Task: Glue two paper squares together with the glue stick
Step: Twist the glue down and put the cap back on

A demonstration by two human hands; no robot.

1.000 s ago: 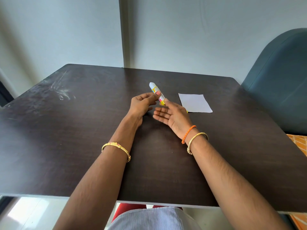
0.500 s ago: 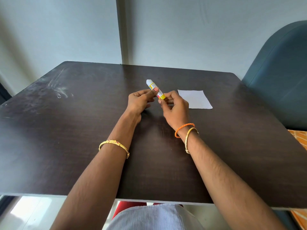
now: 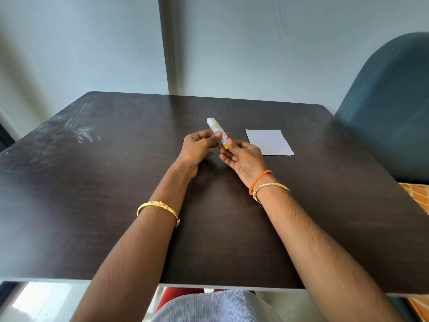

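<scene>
The tabletop point(image 3: 116, 205) is dark brown wood grain, with pale scuff marks point(image 3: 79, 129) near its far left corner. A white paper square point(image 3: 269, 142) lies flat on it, toward the far right corner.

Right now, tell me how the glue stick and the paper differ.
The glue stick is a tilted tube held above the table in both hands; the paper lies flat on the table, untouched. The glue stick has a yellow label; the paper is plain. Both are mostly white.
</scene>
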